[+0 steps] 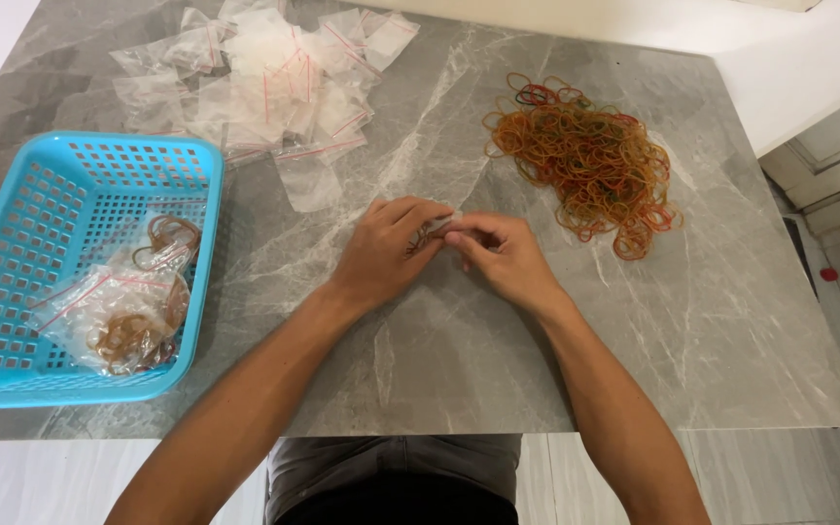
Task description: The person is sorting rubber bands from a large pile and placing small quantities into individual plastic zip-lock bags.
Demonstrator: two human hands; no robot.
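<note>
My left hand (386,251) and my right hand (500,255) meet at the middle of the grey marble table (439,369). Together they pinch a small clear zip bag (439,226) with a few rubber bands in it; my fingers hide most of the bag. A loose pile of orange, red and green rubber bands (585,160) lies to the right of my hands. A heap of empty clear zip bags (274,83) with red strips lies at the far left.
A blue plastic basket (12,233) stands at the table's left edge, holding several filled bags of rubber bands (133,321). The table's front edge runs just above my lap. A white wall and cabinet lie beyond the right edge.
</note>
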